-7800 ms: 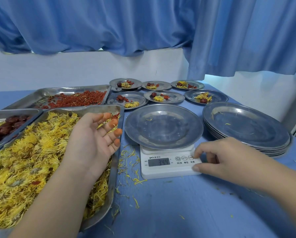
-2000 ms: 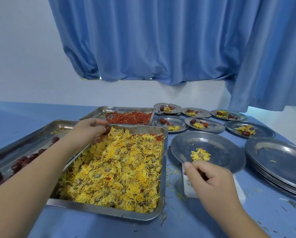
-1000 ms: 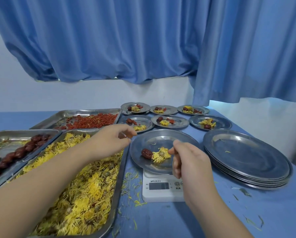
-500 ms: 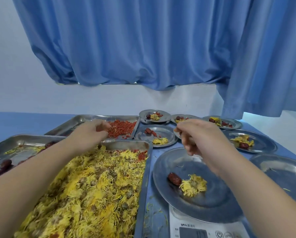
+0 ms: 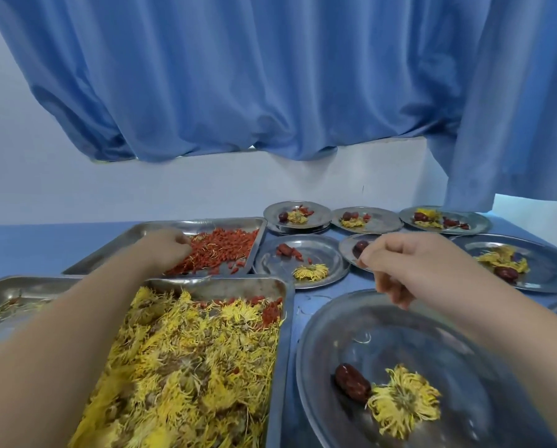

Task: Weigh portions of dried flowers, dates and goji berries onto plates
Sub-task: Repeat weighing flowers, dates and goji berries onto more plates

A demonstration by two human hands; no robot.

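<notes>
left hand (image 5: 165,250) curled into goji berries (image 5: 225,250), hold unclear | right hand (image 5: 409,263) curled, empty, above plate (image 5: 329,344) with date (image 5: 351,381), flower (image 5: 403,400)

A shiny silver tray (image 5: 238,286) holds bright yellow dried flowers (image 5: 186,367) with brownish centres and a few red flecks. Behind that tray, a second tray (image 5: 160,226), also silver, holds orange-red goji berries (image 5: 222,250). Right of the first tray, a silver plate (image 5: 432,334) bears a dark red-brown date (image 5: 351,387). The table (image 5: 303,295) is blue, the curtain (image 5: 238,76) plain blue, the wall (image 5: 141,195) white.
</notes>
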